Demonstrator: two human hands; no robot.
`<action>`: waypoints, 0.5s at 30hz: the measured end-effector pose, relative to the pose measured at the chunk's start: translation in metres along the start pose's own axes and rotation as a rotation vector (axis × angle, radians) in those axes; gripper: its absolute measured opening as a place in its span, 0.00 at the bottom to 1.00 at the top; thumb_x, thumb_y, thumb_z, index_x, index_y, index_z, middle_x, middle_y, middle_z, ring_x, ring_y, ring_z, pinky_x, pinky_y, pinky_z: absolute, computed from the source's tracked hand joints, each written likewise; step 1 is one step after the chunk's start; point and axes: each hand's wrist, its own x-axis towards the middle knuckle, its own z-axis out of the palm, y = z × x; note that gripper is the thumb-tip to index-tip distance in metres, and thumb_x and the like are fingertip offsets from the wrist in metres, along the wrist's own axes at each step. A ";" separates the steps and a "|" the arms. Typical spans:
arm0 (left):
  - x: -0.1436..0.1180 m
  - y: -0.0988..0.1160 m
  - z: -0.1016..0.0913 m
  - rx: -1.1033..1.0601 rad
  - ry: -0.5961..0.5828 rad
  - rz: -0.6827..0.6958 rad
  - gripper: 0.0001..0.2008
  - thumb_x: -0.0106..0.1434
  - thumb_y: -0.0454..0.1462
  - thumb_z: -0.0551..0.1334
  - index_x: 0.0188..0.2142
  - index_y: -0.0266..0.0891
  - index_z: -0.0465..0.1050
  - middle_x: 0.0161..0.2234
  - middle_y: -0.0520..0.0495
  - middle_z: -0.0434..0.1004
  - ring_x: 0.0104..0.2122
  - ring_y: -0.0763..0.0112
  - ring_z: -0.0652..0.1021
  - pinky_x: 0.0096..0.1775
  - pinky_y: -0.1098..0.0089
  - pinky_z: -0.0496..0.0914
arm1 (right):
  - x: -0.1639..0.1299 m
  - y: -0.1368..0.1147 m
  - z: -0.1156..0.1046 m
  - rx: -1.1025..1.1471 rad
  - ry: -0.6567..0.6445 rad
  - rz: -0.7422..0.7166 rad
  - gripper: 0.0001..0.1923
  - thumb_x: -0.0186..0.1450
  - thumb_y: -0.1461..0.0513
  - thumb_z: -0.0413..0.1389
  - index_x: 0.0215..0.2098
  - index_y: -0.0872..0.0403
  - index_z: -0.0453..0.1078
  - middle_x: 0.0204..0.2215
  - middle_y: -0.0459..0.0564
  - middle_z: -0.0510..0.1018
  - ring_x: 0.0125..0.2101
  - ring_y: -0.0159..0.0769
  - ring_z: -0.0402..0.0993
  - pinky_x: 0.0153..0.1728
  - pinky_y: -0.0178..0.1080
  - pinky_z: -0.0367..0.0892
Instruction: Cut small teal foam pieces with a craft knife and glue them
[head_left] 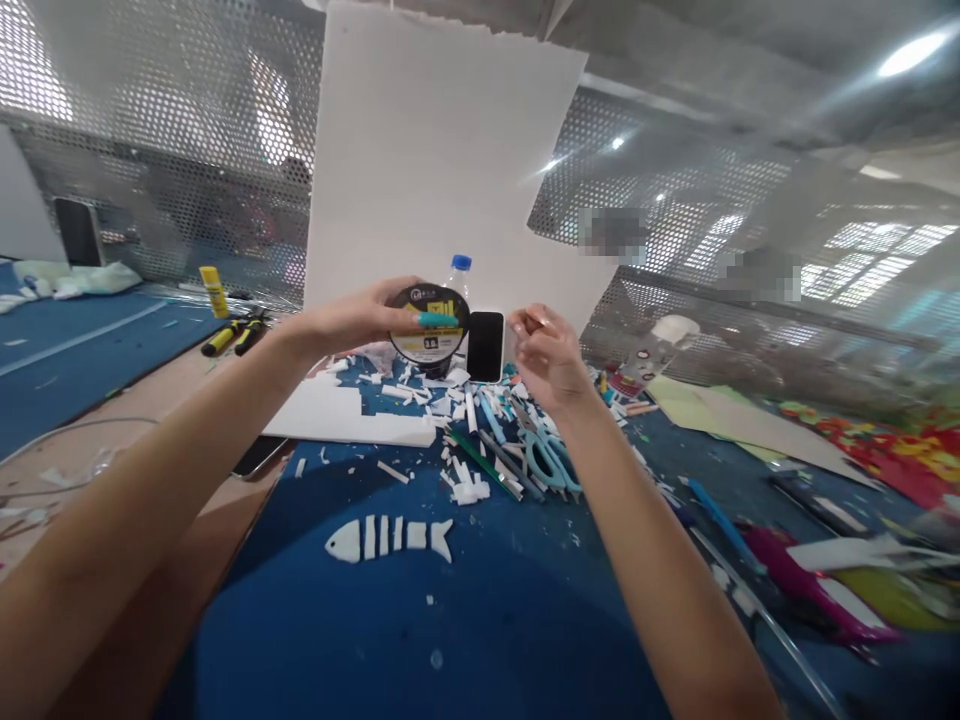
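Observation:
My left hand (390, 308) grips a round black spool (427, 345) with a yellow and white label, raised above the scraps. A teal strip lies across the label at the thumb's tip. To the right, my right hand (551, 355) is held up with its fingers pinched together; whatever is between them is too fine to make out. Below, a white fish (390, 538) cut into several pieces lies on the blue mat (420, 640), head to the left. Light blue scissors (546, 462) and a green pencil (484, 462) lie between the hands, lower down.
White scraps (457, 405) litter the mat's back. Behind them stand a phone (486, 348) and a blue-capped bottle (460, 264). A white foam board (352, 415), yellow glue stick (213, 291) and yellow-handled tool (221, 338) lie left. Paper sheets (750, 425) and a purple tool (817, 590) are right.

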 end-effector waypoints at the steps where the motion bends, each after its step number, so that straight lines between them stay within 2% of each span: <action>1: 0.001 0.001 0.001 0.002 0.016 0.023 0.26 0.56 0.51 0.60 0.49 0.38 0.63 0.43 0.41 0.75 0.41 0.60 0.78 0.36 0.67 0.75 | 0.000 0.000 -0.003 -0.003 0.007 0.008 0.14 0.40 0.71 0.51 0.21 0.52 0.53 0.21 0.42 0.58 0.24 0.28 0.53 0.24 0.35 0.49; 3: 0.002 0.003 0.005 0.040 0.067 0.046 0.27 0.59 0.54 0.55 0.50 0.38 0.63 0.42 0.41 0.75 0.40 0.60 0.78 0.36 0.66 0.75 | 0.001 0.000 -0.006 -0.006 0.010 0.038 0.11 0.40 0.70 0.51 0.21 0.52 0.56 0.22 0.42 0.60 0.24 0.29 0.55 0.24 0.34 0.52; 5: 0.003 0.006 0.008 0.070 0.127 0.033 0.26 0.64 0.54 0.48 0.51 0.38 0.62 0.41 0.41 0.75 0.40 0.61 0.78 0.37 0.66 0.76 | 0.000 0.001 -0.007 -0.015 -0.005 0.100 0.09 0.42 0.67 0.53 0.24 0.53 0.62 0.25 0.45 0.66 0.26 0.30 0.60 0.28 0.35 0.57; 8: 0.006 0.008 0.013 0.093 0.190 0.016 0.25 0.68 0.49 0.40 0.53 0.37 0.62 0.39 0.41 0.75 0.41 0.61 0.78 0.38 0.65 0.75 | -0.004 0.005 0.001 0.016 -0.164 0.225 0.15 0.47 0.59 0.58 0.33 0.55 0.69 0.36 0.52 0.74 0.38 0.38 0.70 0.39 0.40 0.62; 11: 0.009 0.006 0.015 0.015 0.243 0.019 0.22 0.69 0.45 0.42 0.53 0.35 0.61 0.39 0.40 0.75 0.43 0.58 0.77 0.40 0.60 0.75 | -0.011 0.011 0.016 0.105 -0.437 0.291 0.23 0.50 0.50 0.60 0.39 0.54 0.71 0.41 0.52 0.75 0.47 0.43 0.69 0.48 0.44 0.60; 13: 0.009 0.004 0.018 -0.142 0.259 0.001 0.20 0.68 0.44 0.45 0.53 0.35 0.62 0.41 0.40 0.75 0.47 0.56 0.75 0.43 0.57 0.74 | -0.014 0.016 0.024 0.118 -0.485 0.269 0.23 0.52 0.49 0.61 0.41 0.53 0.71 0.40 0.50 0.76 0.46 0.41 0.71 0.50 0.44 0.61; 15: 0.009 0.003 0.020 -0.315 0.270 -0.028 0.21 0.66 0.44 0.50 0.52 0.33 0.63 0.44 0.39 0.75 0.50 0.53 0.73 0.47 0.53 0.72 | -0.016 0.021 0.029 0.115 -0.457 0.254 0.18 0.54 0.48 0.62 0.33 0.54 0.72 0.29 0.47 0.76 0.37 0.37 0.74 0.46 0.42 0.65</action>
